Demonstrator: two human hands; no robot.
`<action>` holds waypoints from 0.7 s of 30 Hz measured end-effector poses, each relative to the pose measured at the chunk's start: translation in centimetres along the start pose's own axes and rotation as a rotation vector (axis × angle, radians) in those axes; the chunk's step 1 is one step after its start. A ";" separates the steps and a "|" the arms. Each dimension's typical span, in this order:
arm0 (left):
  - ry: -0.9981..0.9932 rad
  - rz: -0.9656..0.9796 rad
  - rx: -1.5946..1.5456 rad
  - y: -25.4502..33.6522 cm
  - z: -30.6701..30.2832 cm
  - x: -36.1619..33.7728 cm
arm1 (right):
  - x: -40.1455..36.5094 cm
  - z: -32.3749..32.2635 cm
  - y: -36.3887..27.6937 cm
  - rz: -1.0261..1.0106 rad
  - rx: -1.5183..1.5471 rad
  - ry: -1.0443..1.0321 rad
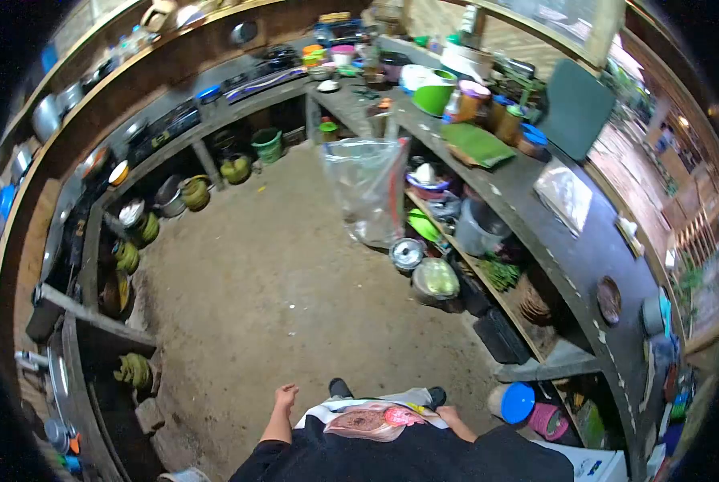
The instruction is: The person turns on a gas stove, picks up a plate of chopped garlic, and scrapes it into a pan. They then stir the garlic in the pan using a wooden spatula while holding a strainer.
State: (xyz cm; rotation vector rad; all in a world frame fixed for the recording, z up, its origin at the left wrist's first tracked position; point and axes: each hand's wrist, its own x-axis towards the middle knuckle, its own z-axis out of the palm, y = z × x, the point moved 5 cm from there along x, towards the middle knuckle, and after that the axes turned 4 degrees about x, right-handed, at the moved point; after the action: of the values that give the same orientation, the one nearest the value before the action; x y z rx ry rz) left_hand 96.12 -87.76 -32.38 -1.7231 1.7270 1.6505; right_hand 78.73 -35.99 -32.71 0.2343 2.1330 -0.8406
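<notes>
My left hand (pixel 286 394) hangs in the air beside my body, with fingers loosely bent, apart and nothing in them. On the other side, my right hand (pixel 449 414) is closed near the right edge of a white apron-like piece (pixel 367 419) with a brown and pink print at my waist. Whether those fingers grip its edge or something else is hidden. Two dark shoes (pixel 340 388) show past the print on the bare floor (pixel 255 289).
A counter (pixel 600 265) curves along the right, carrying a green leaf bundle (pixel 477 145), tubs and jars. Below it stand a clear plastic sack (pixel 367 189), a lidded pot (pixel 407 254) and a blue-lidded bucket (pixel 518 402). Green gas cylinders (pixel 194 194) sit under the left counter, which holds stoves.
</notes>
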 end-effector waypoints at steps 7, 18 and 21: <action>0.112 -0.043 -0.233 -2.1 -5.8 3.5 | 7.8 4.0 -18.2 -0.111 0.062 0.000; 0.024 -0.040 -0.143 -8.3 -3.6 16.7 | 20.9 7.0 -29.0 -0.114 -0.384 -0.174; -0.254 0.075 -0.899 -2.2 -4.7 19.2 | 26.0 7.4 -32.4 -0.219 -0.481 -0.274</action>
State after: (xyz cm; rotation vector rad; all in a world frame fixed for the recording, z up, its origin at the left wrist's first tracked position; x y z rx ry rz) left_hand 94.54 -101.64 -46.48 -1.6023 0.9770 2.7987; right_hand 52.53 -68.37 -39.72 -0.3487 2.0480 -0.4241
